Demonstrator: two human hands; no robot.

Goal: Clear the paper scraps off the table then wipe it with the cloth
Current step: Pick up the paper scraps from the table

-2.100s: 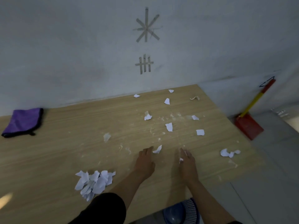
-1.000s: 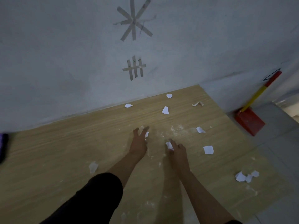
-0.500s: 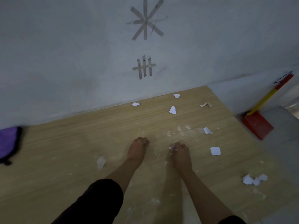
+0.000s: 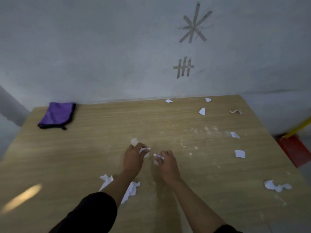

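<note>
My left hand (image 4: 133, 158) and my right hand (image 4: 167, 163) hover side by side over the middle of the wooden table (image 4: 67, 157), each closed on white paper scraps (image 4: 145, 150). A pile of white scraps (image 4: 131, 189) lies under my left forearm. More loose scraps lie on the right half: one (image 4: 239, 153) near my right hand, a crumpled cluster (image 4: 276, 186) by the right edge, and several (image 4: 202, 111) toward the wall. The folded purple cloth (image 4: 57, 115) rests at the far left corner.
White dust streaks (image 4: 205, 129) mark the table right of centre. A red dustpan with a yellow handle (image 4: 294, 148) stands on the floor beyond the right edge. The grey wall (image 4: 117, 56) with tape marks runs along the table's far side.
Both hands have closed on scraps from the table's middle and drawn back toward me. The view has swung left, bringing the purple cloth and the scrap pile into sight.
</note>
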